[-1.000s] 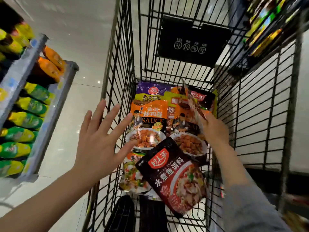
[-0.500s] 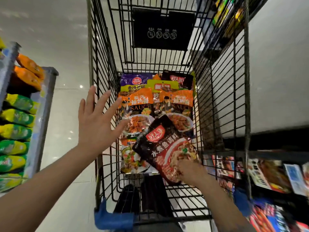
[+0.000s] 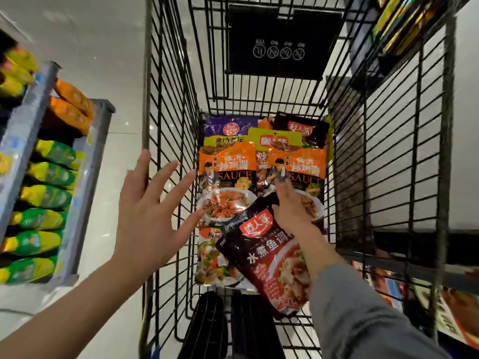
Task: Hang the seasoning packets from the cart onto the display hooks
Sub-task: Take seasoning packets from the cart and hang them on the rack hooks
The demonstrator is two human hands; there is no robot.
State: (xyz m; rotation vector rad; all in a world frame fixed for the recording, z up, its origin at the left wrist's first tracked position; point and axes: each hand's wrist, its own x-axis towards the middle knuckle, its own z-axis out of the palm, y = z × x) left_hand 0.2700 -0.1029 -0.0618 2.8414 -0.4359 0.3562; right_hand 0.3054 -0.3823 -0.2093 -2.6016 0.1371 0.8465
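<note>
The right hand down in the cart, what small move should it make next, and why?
Probably close the fingers on one orange sauce packet and lift it. The right hand reaches inside the cart, fingertips over that packet, above the tilted dark fish-seasoning packet, apparently gripping nothing yet. The left hand hovers open, outside the cart's left wall.

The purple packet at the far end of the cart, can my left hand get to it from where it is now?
Probably not directly. The left hand hovers open outside the cart's wire side wall, which stands between it and the purple packet. It would likely need to lift over the rim first.
</note>
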